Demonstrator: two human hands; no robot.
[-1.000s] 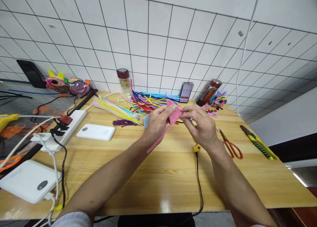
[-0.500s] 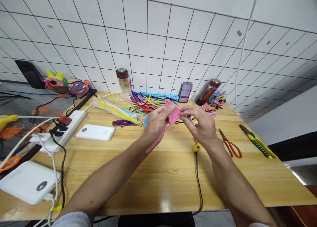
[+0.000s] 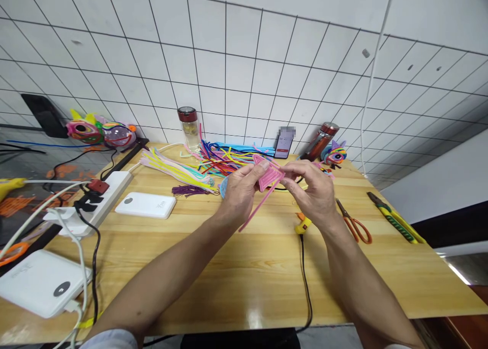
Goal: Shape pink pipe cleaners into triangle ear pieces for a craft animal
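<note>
A flat pink piece of folded pipe cleaners (image 3: pixel 272 177) is held up over the middle of the table, with one loose strand hanging down to the left. My left hand (image 3: pixel 241 190) is closed on its left side, thumb on top. At the right edge, the thumb and fingertips of my right hand (image 3: pixel 310 189) pinch the pink strands, partly hiding them. Behind my left hand a light blue round object (image 3: pixel 223 187) shows only in part. Below my right hand lies a yellow tool (image 3: pixel 302 226) with a black cord, probably a glue gun, mostly covered.
Colourful pipe cleaners (image 3: pixel 229 153) lie in a heap at the back, beside a glass bottle (image 3: pixel 189 128) and a phone (image 3: pixel 284 143). Scissors (image 3: pixel 354 222) and pliers (image 3: pixel 394 219) rest at right. White power banks (image 3: pixel 146 205) and a power strip (image 3: pixel 110 199) with cables occupy the left.
The pink piece has turned slightly, and its loose strand has swung to the right, away from my left wrist. My right hand has shifted a little to the right, still pinching the edge.
</note>
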